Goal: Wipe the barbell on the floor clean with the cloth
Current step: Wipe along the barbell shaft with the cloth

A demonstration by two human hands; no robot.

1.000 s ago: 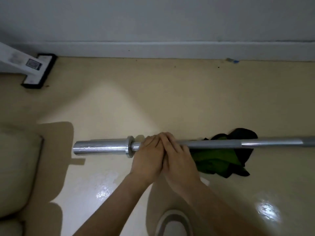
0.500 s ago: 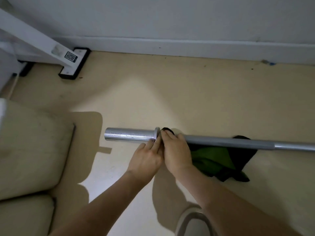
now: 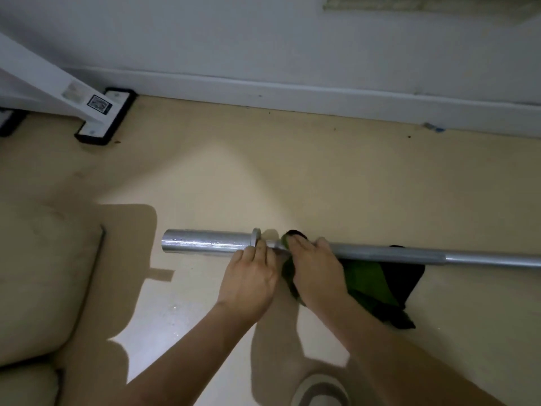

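At the bottom centre of the frame, a rounded grey and white shape (image 3: 320, 391), possibly a shoe toe, sits between two bare forearms reaching up into the middle. The left hand (image 3: 251, 276) rests with fingers curled against the barbell (image 3: 380, 254) just right of its collar (image 3: 256, 237), steadying it. The right hand (image 3: 314, 266) is closed over a green and black cloth (image 3: 377, 284), pressing it around the thin shaft beside the left hand; the rest of the cloth trails loose on the floor (image 3: 292, 177) under the bar toward the lower right. The barbell lies across the middle of the frame, its thick smooth sleeve (image 3: 205, 241) pointing left, its narrower grey shaft running off the right edge. The metal is shiny, with small droplets or specks on the sleeve. The floor is glossy pale beige, so the round bar could roll away under the wiping pressure, and the slack cloth could snag beneath it. With the hands so close, fingers might get pinched against the collar. At the left edge is a soft cream cushion (image 3: 38, 273). Farther back, upper left, a white slanted frame leg stands on a black-edged foot (image 3: 102, 118), and a white baseboard (image 3: 322, 98) runs along the wall.
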